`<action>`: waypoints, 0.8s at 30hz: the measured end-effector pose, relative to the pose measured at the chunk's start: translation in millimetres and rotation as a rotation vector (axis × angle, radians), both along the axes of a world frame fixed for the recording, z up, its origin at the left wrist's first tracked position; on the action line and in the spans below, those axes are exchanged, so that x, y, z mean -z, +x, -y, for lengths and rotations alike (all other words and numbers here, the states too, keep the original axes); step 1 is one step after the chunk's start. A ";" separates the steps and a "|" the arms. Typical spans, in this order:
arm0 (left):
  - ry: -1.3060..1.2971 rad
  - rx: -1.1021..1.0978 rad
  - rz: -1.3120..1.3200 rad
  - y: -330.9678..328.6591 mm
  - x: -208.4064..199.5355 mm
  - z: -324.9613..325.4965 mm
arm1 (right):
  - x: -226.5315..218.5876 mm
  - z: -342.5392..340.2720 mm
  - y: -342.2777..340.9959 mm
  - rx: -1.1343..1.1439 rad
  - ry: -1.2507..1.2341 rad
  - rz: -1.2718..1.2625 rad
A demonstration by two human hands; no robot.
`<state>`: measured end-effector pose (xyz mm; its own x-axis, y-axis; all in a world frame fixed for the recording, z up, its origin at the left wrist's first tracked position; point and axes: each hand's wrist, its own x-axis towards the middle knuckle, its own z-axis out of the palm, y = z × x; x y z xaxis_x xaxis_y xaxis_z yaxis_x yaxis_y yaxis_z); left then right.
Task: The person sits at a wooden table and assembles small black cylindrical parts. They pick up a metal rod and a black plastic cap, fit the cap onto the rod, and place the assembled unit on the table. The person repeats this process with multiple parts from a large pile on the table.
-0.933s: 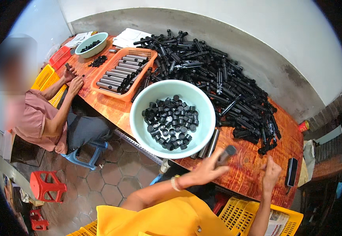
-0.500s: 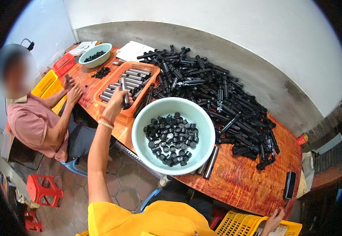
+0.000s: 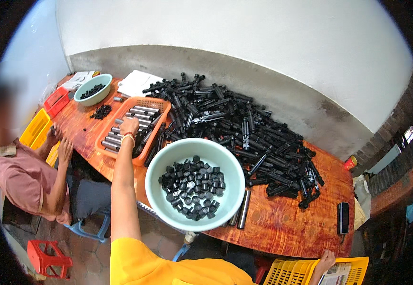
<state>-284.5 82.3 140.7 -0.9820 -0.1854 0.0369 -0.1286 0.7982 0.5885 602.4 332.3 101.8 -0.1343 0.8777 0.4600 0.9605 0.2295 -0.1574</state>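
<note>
- Your left hand (image 3: pixel 129 126) reaches out over the orange basket (image 3: pixel 160 105), resting among the grey metal tubes (image 3: pixel 137 117) that lie side by side in it; whether your fingers are closed on one, I cannot tell.
- Those tubes look stiff, smooth and probably slippery, with some weight; take one around its middle, across its length.
- The pale green bowl (image 3: pixel 168 156) of small black caps (image 3: pixel 193 186) sits just beside the basket.
- Your right hand (image 3: pixel 325 260) is low at the yellow crate (image 3: pixel 287 271), fingers curled on its rim.
</note>
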 end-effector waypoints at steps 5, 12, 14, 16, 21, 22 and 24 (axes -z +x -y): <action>-0.089 0.099 0.041 3.2 -15.9 10.6 | -0.5 3.8 -8.9 0.122 -0.069 -0.085; -0.119 0.206 -0.169 -8.0 -9.6 65.8 | 3.1 2.6 2.6 -0.031 -0.024 -0.039; 0.033 0.380 -0.236 -24.7 4.7 105.7 | 12.8 -2.1 14.5 -0.067 0.038 0.005; 0.139 0.381 -0.541 -3.7 28.2 142.0 | 41.3 -11.1 29.2 0.030 0.168 0.111; 0.556 0.211 -0.621 169.4 28.5 209.4 | -0.3 5.1 -10.2 -0.061 -0.010 0.030; 0.518 0.213 -0.711 210.7 44.1 207.6 | -6.6 7.7 -11.2 -0.065 -0.057 -0.008; 0.556 0.233 -0.745 267.0 106.6 227.0 | -10.3 9.1 -13.0 -0.110 -0.057 -0.031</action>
